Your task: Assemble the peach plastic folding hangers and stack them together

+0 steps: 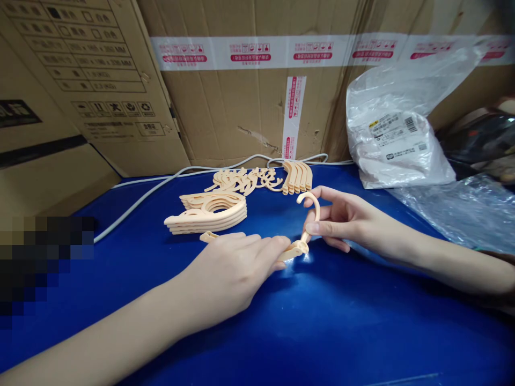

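Over the blue tabletop (306, 321) my left hand (237, 268) is closed around a cream plastic hanger arm (293, 253), whose other end (208, 236) sticks out past my knuckles. My right hand (341, 217) pinches a cream hanger hook (316, 206) between thumb and fingers, its curve upward. The hook's lower end meets the arm's end at a round joint (302, 246); whether they are locked together I cannot tell. Behind my left hand lies a stack of cream folding hanger pieces (209, 220). Farther back are a pile of loose hooks (241, 179) and a row of curved hanger arms (298, 177).
Large cardboard boxes (233, 107) wall off the back and left. A white cable (137, 206) runs along the table's rear and left. At the right stand a white plastic mailing bag (398, 145) and a crumpled clear plastic sheet (462, 209).
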Action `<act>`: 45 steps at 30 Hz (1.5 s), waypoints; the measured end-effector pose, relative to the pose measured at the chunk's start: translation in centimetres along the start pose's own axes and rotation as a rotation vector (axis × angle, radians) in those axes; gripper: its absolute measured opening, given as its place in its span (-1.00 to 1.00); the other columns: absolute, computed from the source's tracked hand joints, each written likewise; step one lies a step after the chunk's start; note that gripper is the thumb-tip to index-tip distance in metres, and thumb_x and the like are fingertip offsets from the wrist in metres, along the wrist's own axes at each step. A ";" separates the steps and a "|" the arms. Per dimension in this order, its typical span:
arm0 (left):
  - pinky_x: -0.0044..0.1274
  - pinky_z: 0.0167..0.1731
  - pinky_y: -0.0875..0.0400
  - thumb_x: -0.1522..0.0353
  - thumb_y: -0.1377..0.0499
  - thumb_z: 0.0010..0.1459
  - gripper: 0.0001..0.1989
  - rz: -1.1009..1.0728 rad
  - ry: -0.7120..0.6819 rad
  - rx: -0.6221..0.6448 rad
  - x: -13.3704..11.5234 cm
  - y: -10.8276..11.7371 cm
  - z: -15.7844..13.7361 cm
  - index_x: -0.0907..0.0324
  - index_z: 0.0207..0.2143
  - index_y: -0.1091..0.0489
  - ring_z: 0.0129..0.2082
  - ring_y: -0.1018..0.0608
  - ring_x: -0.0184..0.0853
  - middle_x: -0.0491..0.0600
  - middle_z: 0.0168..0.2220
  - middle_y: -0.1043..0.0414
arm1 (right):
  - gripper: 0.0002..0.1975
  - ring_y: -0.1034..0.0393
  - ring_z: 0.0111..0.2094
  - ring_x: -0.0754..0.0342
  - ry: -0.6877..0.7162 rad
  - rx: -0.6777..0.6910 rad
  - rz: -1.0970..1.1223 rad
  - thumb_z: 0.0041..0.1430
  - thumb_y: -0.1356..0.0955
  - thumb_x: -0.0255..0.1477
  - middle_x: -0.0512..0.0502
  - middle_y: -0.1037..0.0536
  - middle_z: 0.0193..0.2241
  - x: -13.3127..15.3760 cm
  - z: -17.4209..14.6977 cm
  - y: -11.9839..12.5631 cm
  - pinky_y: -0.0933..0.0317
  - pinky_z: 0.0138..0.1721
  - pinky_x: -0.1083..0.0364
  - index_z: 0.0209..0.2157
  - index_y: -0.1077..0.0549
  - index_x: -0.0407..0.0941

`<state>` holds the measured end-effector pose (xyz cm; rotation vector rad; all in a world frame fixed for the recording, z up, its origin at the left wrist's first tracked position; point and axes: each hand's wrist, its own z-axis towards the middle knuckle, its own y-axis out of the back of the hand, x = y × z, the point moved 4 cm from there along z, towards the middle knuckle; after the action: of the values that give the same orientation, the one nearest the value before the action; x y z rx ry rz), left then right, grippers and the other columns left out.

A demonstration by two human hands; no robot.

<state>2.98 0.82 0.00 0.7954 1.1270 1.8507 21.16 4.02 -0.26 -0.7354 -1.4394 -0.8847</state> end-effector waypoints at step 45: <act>-0.46 -0.53 -0.34 0.28 0.23 0.40 -0.61 -0.043 0.015 0.214 0.2 -0.8 0.0 0.19 -0.08 -0.35 -0.47 -0.59 -0.23 -0.08 -0.39 -0.54 | -0.52 -0.19 -0.66 0.32 0.017 0.011 -0.124 0.26 -0.31 -0.43 0.01 -0.47 -0.36 -0.7 -0.5 -1.1 -0.10 -0.70 0.27 0.17 -0.11 -0.10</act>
<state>3.10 1.21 -0.73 0.8710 1.3570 1.7223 20.57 3.08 -1.09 -0.6340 -1.4865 -0.9749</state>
